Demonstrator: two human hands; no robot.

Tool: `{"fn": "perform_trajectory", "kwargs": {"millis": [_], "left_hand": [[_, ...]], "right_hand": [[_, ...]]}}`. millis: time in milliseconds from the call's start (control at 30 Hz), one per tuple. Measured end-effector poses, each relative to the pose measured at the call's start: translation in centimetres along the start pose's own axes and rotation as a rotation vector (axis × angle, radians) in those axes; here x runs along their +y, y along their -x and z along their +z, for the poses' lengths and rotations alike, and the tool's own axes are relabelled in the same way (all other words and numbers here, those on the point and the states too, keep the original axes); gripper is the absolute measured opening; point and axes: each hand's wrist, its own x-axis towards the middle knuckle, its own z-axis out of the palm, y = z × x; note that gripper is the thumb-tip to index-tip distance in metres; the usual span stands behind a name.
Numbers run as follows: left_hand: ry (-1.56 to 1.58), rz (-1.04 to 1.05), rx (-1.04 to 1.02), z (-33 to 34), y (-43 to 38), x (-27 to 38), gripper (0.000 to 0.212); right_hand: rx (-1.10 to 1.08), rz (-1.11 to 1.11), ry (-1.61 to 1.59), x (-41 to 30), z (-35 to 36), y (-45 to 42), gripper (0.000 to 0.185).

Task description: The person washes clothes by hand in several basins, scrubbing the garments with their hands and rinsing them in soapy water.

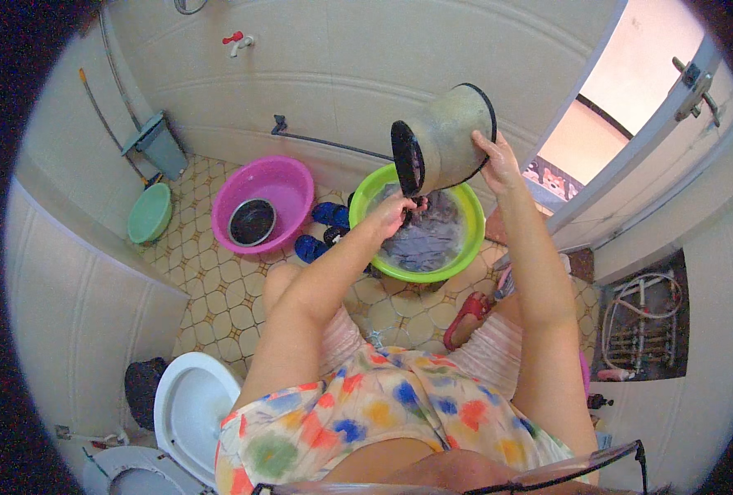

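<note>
Tilted over a lime-green basin (479, 226), a beige cylindrical bin (450, 139) with black rims lies nearly on its side. My right hand (501, 162) grips it by the end at the right, thumb on the outer wall. Just below the dark open mouth at the other end, my left hand (396, 213) has its fingers curled around a small dark item (408, 216), partly hidden by the fingers. Grey-blue cloth (425, 244) lies soaking in cloudy, sudsy water inside the basin.
Left of the basin stand blue slippers (311, 247) and a pink basin (292, 179) holding a dark round bowl (252, 223). A mint basin (150, 213) leans by the left wall. A toilet (196, 408) is behind me at left; a door (645, 142) stands ajar at right.
</note>
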Motion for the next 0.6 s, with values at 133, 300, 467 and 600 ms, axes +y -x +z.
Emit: {"fn": "perform_trajectory", "kwargs": {"millis": [133,300,467,600], "left_hand": [[0.244,-0.061,0.115,-0.9,-0.7,-0.6,0.024],[0.601,-0.025,0.204,-0.2,-0.9,-0.1,0.027],[0.874,0.130,0.166,1.8,-0.5,1.7,0.039],[0.805,0.195,0.224,-2.4,-1.7,1.5,0.052]], "right_hand": [[0.080,-0.050,-0.105,0.8,-0.4,-0.8,0.032],[0.126,-0.044,-0.315,1.3,0.0,-0.2,0.033],[0.116,0.001,-0.217,2.7,-2.2,0.9,0.035],[-0.006,0.060,-0.113,3.4,-1.1,2.1,0.035]]}}
